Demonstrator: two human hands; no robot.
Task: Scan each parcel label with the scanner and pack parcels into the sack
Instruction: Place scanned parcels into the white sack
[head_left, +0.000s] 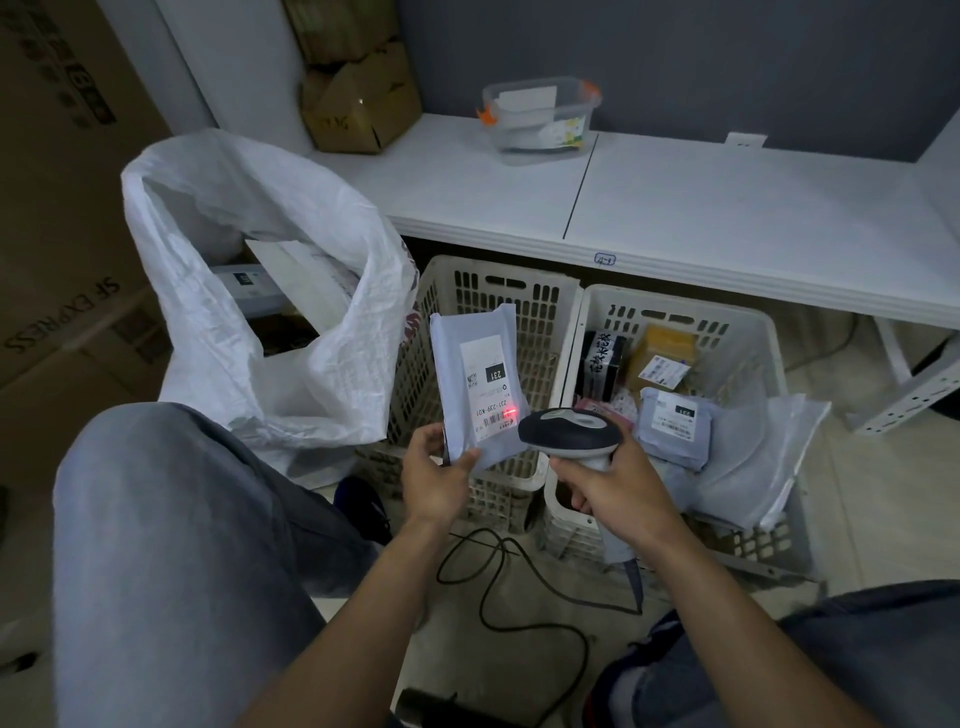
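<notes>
Your left hand (436, 483), nearest the open sack (249, 312) standing to its left, pinches the lower edge of the grey parcel (457, 343), held long axis upright over the left crate (524, 296) with its label (485, 379) facing you. Just right of it, your right hand (618, 499) is wrapped round the scanner (571, 431), whose red light falls on the barcode (498, 417). Beyond that, more parcels (670, 423) wait in the right crate (753, 332); the move to the sack looks like a short leftward swing, with only the sack's rim to clear.
</notes>
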